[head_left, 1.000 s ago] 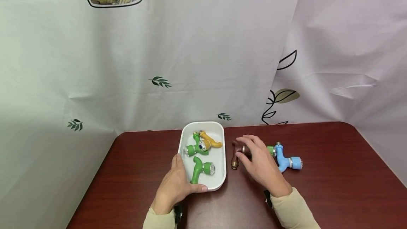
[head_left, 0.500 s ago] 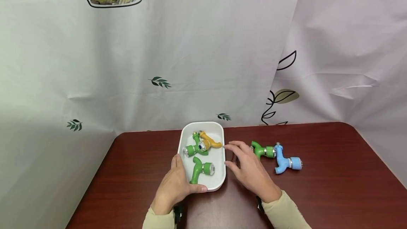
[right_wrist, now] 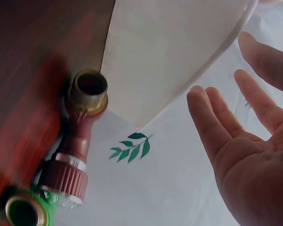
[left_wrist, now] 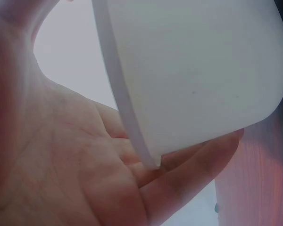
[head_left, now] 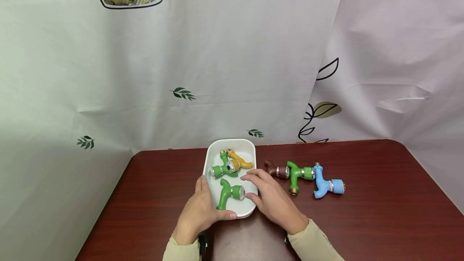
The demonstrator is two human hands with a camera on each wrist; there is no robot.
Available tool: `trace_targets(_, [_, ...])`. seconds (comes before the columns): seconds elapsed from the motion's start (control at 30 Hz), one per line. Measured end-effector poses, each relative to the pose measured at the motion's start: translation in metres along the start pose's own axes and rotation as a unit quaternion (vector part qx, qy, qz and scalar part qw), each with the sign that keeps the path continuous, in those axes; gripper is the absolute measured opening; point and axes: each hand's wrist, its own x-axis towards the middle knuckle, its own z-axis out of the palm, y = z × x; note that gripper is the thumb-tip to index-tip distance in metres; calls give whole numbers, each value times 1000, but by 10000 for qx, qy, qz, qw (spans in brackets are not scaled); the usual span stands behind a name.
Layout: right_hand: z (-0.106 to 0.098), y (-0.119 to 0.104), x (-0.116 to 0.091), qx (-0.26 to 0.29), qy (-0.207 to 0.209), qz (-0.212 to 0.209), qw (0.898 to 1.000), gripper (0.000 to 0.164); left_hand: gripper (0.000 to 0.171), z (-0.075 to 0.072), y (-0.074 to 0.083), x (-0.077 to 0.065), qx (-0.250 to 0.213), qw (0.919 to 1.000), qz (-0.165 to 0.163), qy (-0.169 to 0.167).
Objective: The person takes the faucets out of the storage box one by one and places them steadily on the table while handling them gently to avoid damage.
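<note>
My left hand (head_left: 199,212) holds a white plastic tray (head_left: 253,196) at its near left corner, fingers along the outer side wall and thumb on the front rim. In the left wrist view fingers (left_wrist: 188,174) lie against the tray's outside. Inside are a green tap (head_left: 225,192) near the front and another green tap (head_left: 217,171) touching a yellow tap (head_left: 241,161) towards the back. My right hand (head_left: 273,198) hovers over the tray's right rim, fingers spread and holding nothing. Its fingertips come close to the front green tap's knob in the head view.
Right of the tray, a brown tap (right_wrist: 78,136), a green tap (head_left: 296,173) and a blue tap (head_left: 322,182) lie in a row on the dark red table (head_left: 380,212). A white patterned curtain (head_left: 217,71) hangs behind the table's back edge.
My right hand has moved left from the brown tap to over the tray, uncovering the taps on the table. The left hand and the tray have stayed put.
</note>
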Motion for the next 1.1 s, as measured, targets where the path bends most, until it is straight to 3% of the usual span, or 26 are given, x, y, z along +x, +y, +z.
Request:
trace_targets(0.27, [11, -3, 4, 40, -127, -32, 9999, 37, 142, 1, 0, 0, 58, 10000, -2, -60])
trace_targets(0.53, [19, -5, 5, 112, -263, -323, 9991, 39, 142, 0, 0, 1, 108, 9999, 5, -98])
trace_targets(1.1, [21, -8, 7, -690, -778, -658, 9924, 40, 143, 0, 1, 1, 150, 9997, -100, -166])
